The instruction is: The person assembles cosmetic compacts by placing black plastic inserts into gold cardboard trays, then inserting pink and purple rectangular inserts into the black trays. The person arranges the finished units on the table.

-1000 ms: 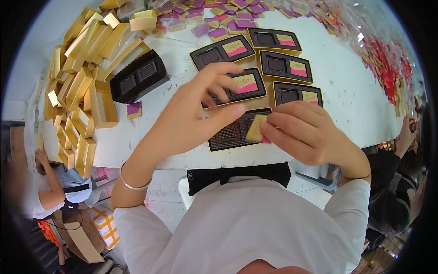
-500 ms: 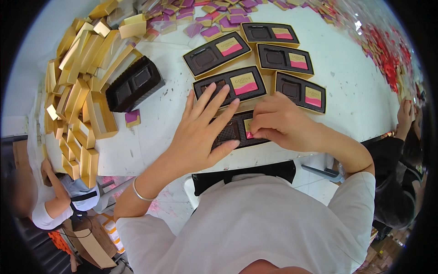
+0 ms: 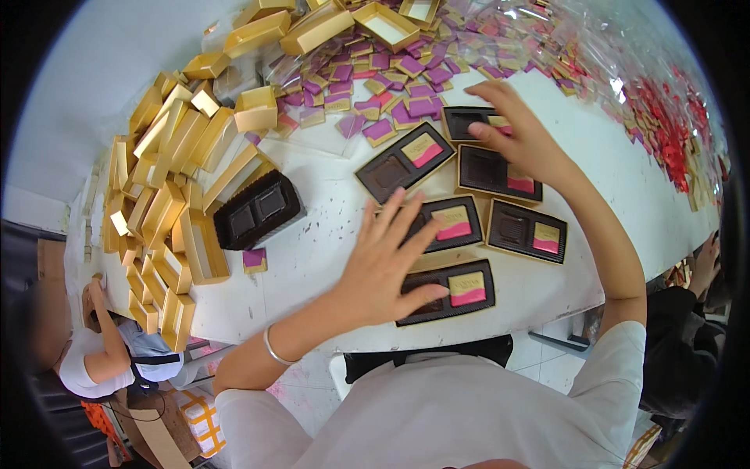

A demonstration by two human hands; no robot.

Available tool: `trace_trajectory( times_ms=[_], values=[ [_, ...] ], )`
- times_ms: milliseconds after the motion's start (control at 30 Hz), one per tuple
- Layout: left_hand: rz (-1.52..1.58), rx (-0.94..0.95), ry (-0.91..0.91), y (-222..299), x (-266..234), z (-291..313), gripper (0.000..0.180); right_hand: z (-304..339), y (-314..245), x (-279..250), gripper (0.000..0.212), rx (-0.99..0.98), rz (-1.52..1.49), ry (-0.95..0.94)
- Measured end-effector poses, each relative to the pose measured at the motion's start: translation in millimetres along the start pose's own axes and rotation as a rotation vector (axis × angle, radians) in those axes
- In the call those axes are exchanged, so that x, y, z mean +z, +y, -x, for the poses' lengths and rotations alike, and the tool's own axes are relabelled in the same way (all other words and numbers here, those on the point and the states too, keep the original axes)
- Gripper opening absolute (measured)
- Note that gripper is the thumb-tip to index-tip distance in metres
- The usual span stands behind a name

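Right hand (image 3: pixel 525 134) has moved from the lowest box (image 3: pixel 437 278) up to the far box (image 3: pixel 462 120); 0.5 s ago its fingers were bunched around a pink-and-gold square (image 3: pixel 468 289). That square now lies uncovered in the right compartment of the lowest box, so its placing looks finished. All 6 boxes grouped on the table (image 3: pixel 324 270) show 1 such square each, on the right side, though the right hand partly hides the far box's.

Thumb and fingers of the right hand stand well apart, with nothing visible between them; whether they touch the far box, I cannot tell. Left hand (image 3: pixel 381 262) stays spread, also holding nothing that shows. Its fingers lie over the left part of the middle box (image 3: pixel 462 244), its thumb over the lowest box; contact is unclear.

Because the view has shifted too, the boxes sit lower in it and more of the purple heap (image 3: pixel 419 107) shows behind. Off to the left, the black stack (image 3: pixel 259 213) leans by the gold boxes (image 3: pixel 201 244), with 1 loose purple piece (image 3: pixel 254 259) just beside it.
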State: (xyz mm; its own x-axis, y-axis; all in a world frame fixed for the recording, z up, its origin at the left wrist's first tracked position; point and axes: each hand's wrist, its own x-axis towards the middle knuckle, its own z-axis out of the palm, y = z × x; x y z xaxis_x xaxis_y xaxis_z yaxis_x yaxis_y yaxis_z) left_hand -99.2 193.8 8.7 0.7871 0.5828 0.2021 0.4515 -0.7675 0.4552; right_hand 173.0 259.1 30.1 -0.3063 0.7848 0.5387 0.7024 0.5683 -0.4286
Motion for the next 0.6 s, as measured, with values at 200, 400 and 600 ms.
trace_trajectory(
  times_ms=[200,400,600],
  values=[
    [0.010,-0.001,0.033,15,12,-25,0.072,22,11,4,0.042,-0.053,0.307,-0.205],
    [-0.139,-0.082,0.236,-16,-9,-60,0.062,48,17,-36,0.047,0.045,0.305,-0.344],
    [-0.044,-0.034,0.133,-36,-4,-63,0.046,21,25,-43,0.049,0.131,0.166,-0.197]
  ],
)
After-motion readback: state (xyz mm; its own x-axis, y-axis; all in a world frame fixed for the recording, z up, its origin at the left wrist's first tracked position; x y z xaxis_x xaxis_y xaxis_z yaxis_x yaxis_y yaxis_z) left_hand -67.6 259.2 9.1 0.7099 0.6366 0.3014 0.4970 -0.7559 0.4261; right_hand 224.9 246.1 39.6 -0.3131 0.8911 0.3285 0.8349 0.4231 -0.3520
